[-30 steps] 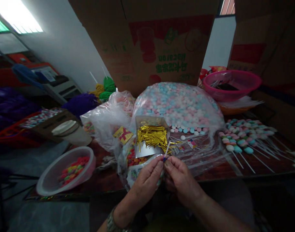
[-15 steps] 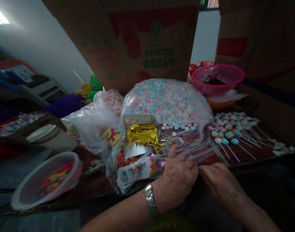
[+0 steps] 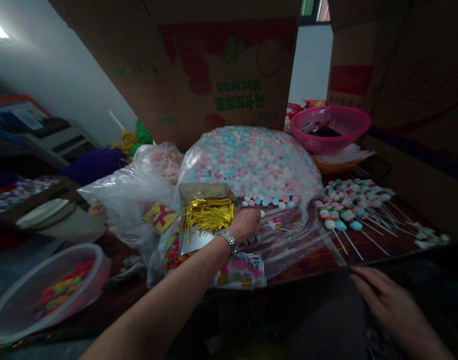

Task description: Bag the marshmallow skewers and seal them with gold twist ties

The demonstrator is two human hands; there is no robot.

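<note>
See at left gold twist ties [image 3: 209,215] in a tray [image 3: 191,245], probably featherlight, bendable and slick, best pinched singly by one end; just beside, the left hand [image 3: 247,226], with hidden fingertips, cannot tell whether wide, narrow or holding; below, printed wrappers [image 3: 244,272], likely limp and slippery, best lifted by a corner; farther right, skewered sweets [image 3: 351,205], likely soft, easily dented, best held by bare sticks [image 3: 353,244]; at far right, the right hand [image 3: 392,297] near the table [image 3: 313,261], with loosely bent fingers, cannot tell if gripping anything
</note>
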